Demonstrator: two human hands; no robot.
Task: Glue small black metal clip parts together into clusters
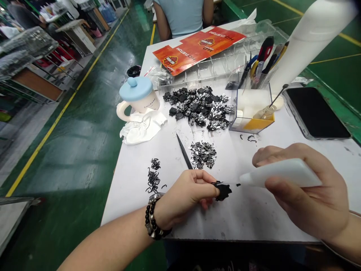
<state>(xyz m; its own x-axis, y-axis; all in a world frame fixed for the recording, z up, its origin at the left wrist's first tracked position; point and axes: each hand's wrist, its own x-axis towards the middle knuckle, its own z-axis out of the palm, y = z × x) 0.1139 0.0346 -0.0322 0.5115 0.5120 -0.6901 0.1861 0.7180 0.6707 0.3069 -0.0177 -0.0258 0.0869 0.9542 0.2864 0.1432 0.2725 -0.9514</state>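
My left hand [187, 194] pinches a small black flat part [223, 191] just above the white table [254, 214] near its front edge. It also keeps black tweezers [184, 152] tucked in the fist, their point aimed away from me. My right hand [310, 195] grips a white squeeze bottle [279, 175] whose thin nozzle touches the black part. A small heap of shiny black-and-silver parts [203, 154] lies just beyond my left hand. A larger heap of the same kind of parts [200, 105] sits further back.
Small black curved bits [153, 177] lie to the left. A white mug with a blue lid [137, 96] and a white cloth [142, 126] stand at the table's left edge. A clear box [251, 109], a phone [317, 113], an orange carton [197, 47] and another person [183, 15] are behind.
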